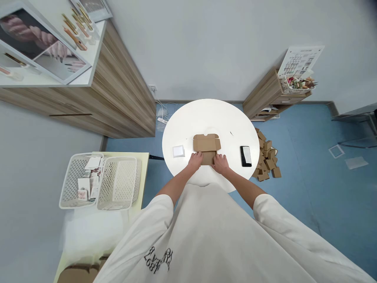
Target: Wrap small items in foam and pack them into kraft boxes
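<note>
A brown cardboard mailer box (207, 143) lies on the white round table (203, 114) in front of me. Its lid panel, with side flaps and a small notch, is folded out flat toward the wall. My left hand (195, 159) grips the near left side of the box, fingers bent over its edge. On the opposite side, my right hand (220, 162) holds the near right edge in the same way. Both sets of fingers are curled, and the thumbs are hard to make out. Between the hands the inside of the box's base shows.
White cards in a stack (178, 151) lie left on the table; a black tray-like item with a white top (246, 156) lies right. Folded brown boxes (267, 155) are heaped on the floor. White baskets (119, 182) stand on a side table at left. Wooden cabinets (126, 78) flank the wall.
</note>
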`<state>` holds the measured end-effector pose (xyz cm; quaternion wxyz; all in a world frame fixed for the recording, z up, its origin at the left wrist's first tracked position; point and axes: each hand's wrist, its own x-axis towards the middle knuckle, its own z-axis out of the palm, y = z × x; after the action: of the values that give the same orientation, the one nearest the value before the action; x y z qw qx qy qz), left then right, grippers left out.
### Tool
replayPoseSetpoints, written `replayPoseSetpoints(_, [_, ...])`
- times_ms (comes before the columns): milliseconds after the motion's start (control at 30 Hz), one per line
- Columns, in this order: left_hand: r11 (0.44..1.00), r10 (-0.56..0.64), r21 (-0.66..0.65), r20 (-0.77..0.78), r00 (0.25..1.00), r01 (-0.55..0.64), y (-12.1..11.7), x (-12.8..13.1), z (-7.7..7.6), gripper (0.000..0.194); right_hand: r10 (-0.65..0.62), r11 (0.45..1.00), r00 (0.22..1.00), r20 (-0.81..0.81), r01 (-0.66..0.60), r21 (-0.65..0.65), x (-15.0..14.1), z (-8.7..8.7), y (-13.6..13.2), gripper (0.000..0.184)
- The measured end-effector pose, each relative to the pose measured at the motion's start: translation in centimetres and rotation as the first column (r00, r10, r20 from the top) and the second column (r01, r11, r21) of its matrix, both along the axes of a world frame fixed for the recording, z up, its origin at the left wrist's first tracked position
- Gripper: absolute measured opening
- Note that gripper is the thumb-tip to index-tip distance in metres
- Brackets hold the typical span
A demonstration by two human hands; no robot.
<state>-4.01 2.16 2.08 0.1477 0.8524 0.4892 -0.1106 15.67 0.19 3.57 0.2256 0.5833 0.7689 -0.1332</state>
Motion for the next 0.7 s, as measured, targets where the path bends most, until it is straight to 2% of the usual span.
replayPoseSetpoints(133, [1.0, 0.006, -0.021, 0.036, 0.999, -0.005, 0.0, -0.1, 0.0, 0.065, 0.028, 0.999, 0.998, -0.05, -0.026, 0.032, 1.8, 0.5, 0.6, 0.069])
replayPoseSetpoints(267, [0.999, 0.031, -0.043, 0.064, 0.997, -0.028, 0.0, -0.1, -0.1, 0.063, 0.063, 0.997, 0.993, -0.097, -0.067, -0.037, 2.0, 0.2, 1.7, 0.092])
replayPoseSetpoints(333, [0.997, 0.044, -0.061, 0.071, 0.996, -0.039, -0.1, -0.1, -0.2, 0.064, 0.052, 0.997, 0.993, -0.106, -0.058, -0.056, 1.7, -0.2, 2.0, 0.097])
replayPoseSetpoints(467, [0.993, 0.077, -0.101, 0.115, 0.99, -0.066, -0.6, -0.3, -0.3, 0.066, 0.028, 0.998, 0.995, -0.098, -0.034, -0.055, 1.2, -0.8, 2.1, 0.096])
replayPoseSetpoints(600, [0.985, 0.144, -0.127, 0.244, 0.959, -0.115, -0.8, -1.4, -0.1, 0.061, 0.01, 0.998, 0.997, -0.082, -0.016, -0.067, 0.9, -0.8, 2.3, 0.095])
replayPoseSetpoints(700, [0.965, 0.264, -0.086, 0.34, 0.902, -0.249, -0.3, -3.2, 0.4, 0.046, 0.002, 0.997, 0.997, -0.079, -0.008, -0.076, 0.8, -0.8, 2.4, 0.094])
